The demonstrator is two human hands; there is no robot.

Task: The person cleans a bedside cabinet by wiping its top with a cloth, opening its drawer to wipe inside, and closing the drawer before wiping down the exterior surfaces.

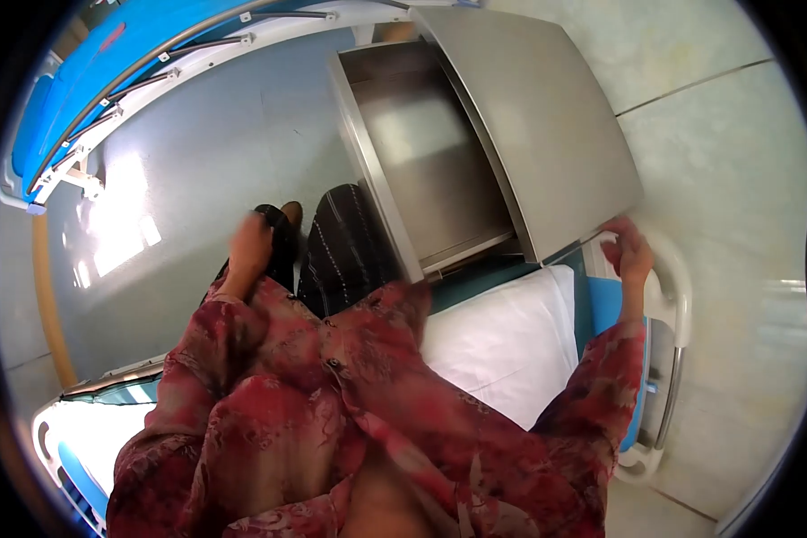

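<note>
My left hand is over my lap, near my dark striped trousers, with its fingers blurred and turned away. My right hand is at the corner between the metal cabinet and the bed's headboard; its fingers look curled, and whether they grip anything is not clear. In front of me the cabinet's drawer stands pulled out, and its visible inside shows bare metal. A white pillow lies beside the cabinet, between my right arm and my body.
Another bed with a blue surface and metal side rails is at the upper left. A grey floor lies between the beds. A pale tiled wall is on the right. White bedding shows at the lower left.
</note>
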